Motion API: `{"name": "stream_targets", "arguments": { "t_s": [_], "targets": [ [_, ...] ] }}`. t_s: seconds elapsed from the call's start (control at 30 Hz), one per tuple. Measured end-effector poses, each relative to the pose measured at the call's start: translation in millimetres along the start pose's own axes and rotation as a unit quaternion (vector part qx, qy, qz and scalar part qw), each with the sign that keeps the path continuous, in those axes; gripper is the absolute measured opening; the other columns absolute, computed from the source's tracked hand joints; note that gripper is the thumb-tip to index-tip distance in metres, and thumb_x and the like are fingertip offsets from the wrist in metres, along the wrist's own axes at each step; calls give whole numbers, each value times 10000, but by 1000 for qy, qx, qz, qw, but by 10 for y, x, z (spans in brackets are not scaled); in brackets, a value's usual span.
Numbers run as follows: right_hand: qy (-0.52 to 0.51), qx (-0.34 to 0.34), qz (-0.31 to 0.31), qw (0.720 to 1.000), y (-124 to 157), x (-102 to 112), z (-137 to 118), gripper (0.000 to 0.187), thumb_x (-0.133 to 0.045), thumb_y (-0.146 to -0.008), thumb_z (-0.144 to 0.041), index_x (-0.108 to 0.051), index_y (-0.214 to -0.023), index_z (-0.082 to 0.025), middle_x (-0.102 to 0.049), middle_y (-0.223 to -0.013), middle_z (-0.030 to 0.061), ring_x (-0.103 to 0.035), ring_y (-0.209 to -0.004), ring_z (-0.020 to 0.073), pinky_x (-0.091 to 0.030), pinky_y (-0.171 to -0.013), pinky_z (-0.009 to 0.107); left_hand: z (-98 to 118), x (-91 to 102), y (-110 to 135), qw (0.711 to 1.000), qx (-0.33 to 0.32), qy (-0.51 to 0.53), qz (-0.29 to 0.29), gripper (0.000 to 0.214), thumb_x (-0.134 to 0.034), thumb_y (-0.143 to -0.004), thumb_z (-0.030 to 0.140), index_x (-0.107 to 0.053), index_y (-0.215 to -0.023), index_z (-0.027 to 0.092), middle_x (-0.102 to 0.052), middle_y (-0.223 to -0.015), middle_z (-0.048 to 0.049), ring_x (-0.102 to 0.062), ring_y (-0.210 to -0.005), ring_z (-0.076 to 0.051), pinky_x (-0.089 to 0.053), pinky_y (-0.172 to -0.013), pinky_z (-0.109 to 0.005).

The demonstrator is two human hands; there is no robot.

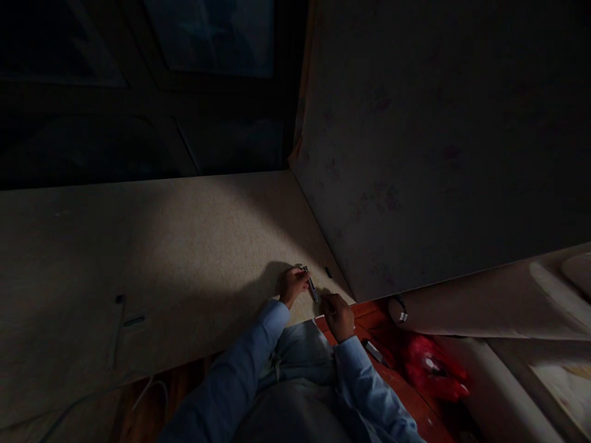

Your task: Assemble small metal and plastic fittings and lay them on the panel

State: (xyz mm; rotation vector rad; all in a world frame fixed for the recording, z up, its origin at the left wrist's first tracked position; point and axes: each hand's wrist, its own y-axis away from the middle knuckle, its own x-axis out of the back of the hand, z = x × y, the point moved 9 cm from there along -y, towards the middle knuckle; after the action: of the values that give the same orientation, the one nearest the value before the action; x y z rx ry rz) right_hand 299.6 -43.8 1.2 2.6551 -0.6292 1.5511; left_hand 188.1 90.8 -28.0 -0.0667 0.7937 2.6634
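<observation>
My left hand point(294, 284) is closed at the edge of a pale tabletop point(198, 234), its fingers and thumb against a slim, shiny metal tool point(312, 288). The tool is shaped like a nail clipper and slants down to the right, its lower end reaching towards my other hand. Just right of that end, my right hand point(339, 317) has its fingers curled together; whatever they may pinch is too small and dark to name. Beyond the hands, near the wall, a short dark object point(328, 272) lies on the tabletop.
A patterned wall point(397, 184) borders the table on the right, and a dark window point(212, 37) is behind it. A thin rod point(119, 332) and a small dark item point(134, 321) lie at left. Below right are a red bag point(431, 369) and a small grey object point(373, 351).
</observation>
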Motion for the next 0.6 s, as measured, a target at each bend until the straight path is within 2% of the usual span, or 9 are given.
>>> {"name": "stream_targets", "arguments": {
  "t_s": [0.13, 0.27, 0.47, 0.6],
  "targets": [
    [2, 5, 78, 997, 65, -10, 38, 308, -432, -930, -276, -711, -945, -147, -659, -815, 108, -607, -747, 222, -463, -695, 320, 35, -82, -87, 999, 0, -54, 4, 243, -803, -713, 313, -639, -763, 141, -657, -608, -12, -597, -466, -111, -451, -461, -201],
    [10, 11, 123, 992, 111, -30, 61, 287, -461, -911, -295, -711, -925, -154, -633, -766, 98, -576, -739, 232, -440, -707, 342, 78, -133, -121, 995, -11, -94, 6, 195, -780, -737, 299, -660, -756, 147, -659, -590, -8, -597, -473, -115, -447, -471, -203],
    [5, 20, 132, 991, 123, -17, 55, 281, -468, -911, -295, -713, -932, -160, -661, -803, 106, -593, -773, 240, -439, -716, 345, 129, -156, -106, 992, -26, -125, 2, 223, -739, -775, 286, -603, -655, 157, -623, -564, 1, -577, -454, -108, -435, -449, -194],
    [-4, 11, 120, 993, 114, -16, 52, 296, -463, -915, -303, -718, -923, -154, -679, -824, 118, -607, -780, 246, -453, -725, 353, 150, -109, -54, 990, -45, -137, 1, 266, -702, -804, 357, -595, -662, 159, -608, -563, -3, -575, -433, -110, -426, -430, -197]
  ]
}}
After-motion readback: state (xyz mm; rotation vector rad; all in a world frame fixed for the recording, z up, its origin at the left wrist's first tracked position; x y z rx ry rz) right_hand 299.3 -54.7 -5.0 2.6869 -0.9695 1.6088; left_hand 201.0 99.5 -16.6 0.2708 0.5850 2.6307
